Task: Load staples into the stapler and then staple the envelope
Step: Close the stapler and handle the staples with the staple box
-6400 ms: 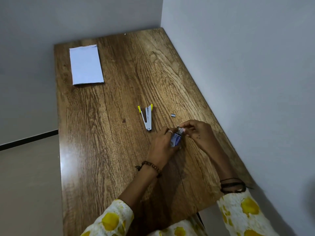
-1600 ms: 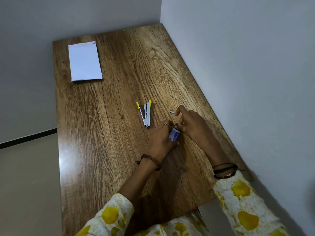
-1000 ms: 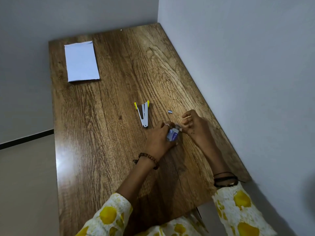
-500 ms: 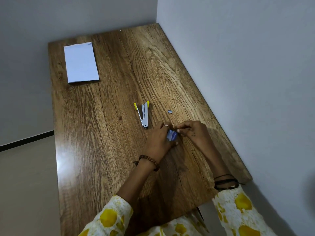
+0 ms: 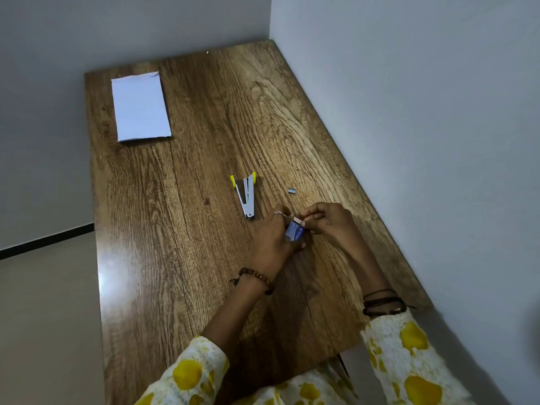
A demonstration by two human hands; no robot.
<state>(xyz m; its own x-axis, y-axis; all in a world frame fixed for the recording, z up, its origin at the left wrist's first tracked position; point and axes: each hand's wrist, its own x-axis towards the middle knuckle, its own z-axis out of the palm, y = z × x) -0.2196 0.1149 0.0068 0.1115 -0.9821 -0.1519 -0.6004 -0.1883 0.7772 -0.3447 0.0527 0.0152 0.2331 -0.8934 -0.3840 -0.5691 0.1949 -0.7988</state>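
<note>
Your left hand (image 5: pixel 270 241) grips the small blue staple box (image 5: pixel 295 231); your right hand (image 5: pixel 327 219) pinches at its open end. Tug hard and staples could scatter or snap. Just beyond, the stapler (image 5: pixel 247 195) lies open, a loose staple bit (image 5: pixel 292 190) to its right. The envelope (image 5: pixel 140 108) waits far left.
</note>
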